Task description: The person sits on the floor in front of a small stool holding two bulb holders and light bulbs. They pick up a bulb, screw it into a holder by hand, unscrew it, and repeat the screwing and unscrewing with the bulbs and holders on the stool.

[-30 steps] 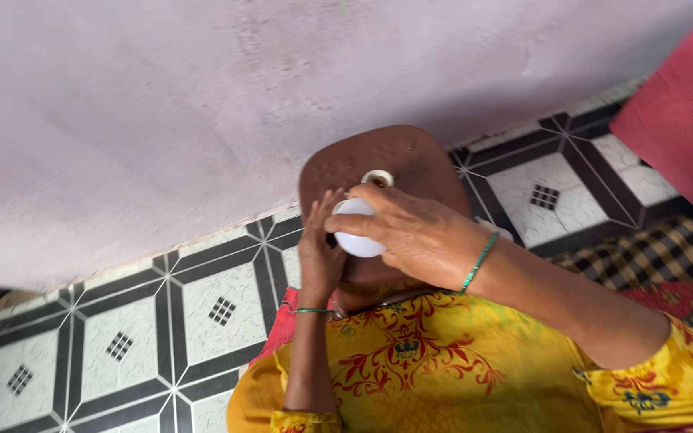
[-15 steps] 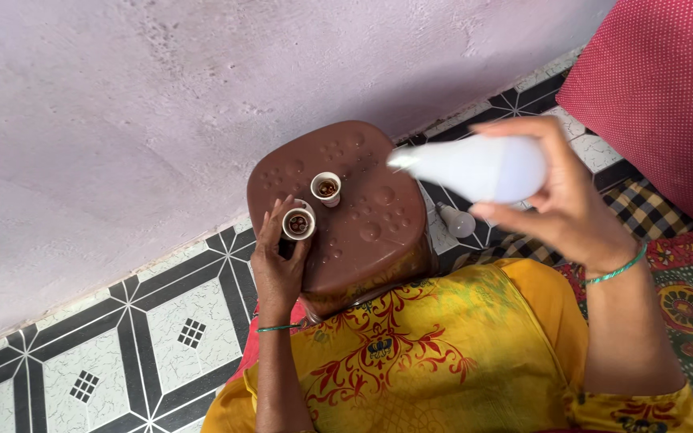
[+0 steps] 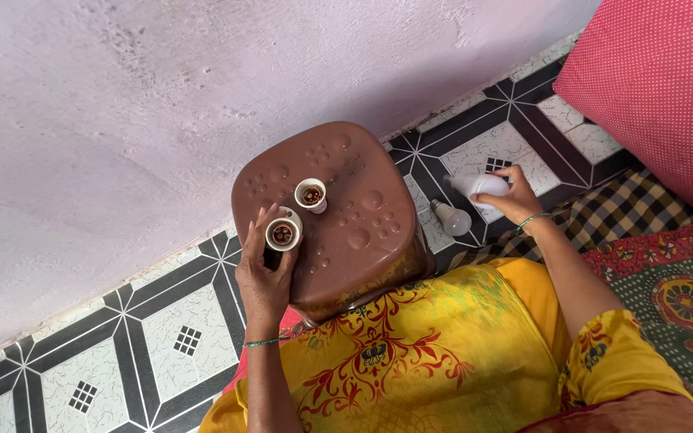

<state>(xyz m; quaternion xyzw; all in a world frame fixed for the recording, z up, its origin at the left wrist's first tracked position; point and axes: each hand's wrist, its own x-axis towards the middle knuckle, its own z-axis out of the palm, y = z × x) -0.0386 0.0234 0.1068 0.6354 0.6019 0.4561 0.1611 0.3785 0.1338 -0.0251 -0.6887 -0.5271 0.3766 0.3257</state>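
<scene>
- Left hand [image 3: 265, 277], at the near left edge of the brown plastic stool [image 3: 338, 216]: fingers closed around a white bulb holder [image 3: 282, 233], its open mouth facing up, long axis upright.
- Second bulb holder [image 3: 311, 195]: stands free towards the stool's far left corner, mouth up; the right half of the top is open.
- Right hand [image 3: 515, 199], beyond the stool's right edge, over the patterned floor tiles [image 3: 162, 337]: grips a white bulb [image 3: 479, 185], long axis pointing left.
- Another bulb [image 3: 452, 218] lies on the tiles near the stool.
</scene>
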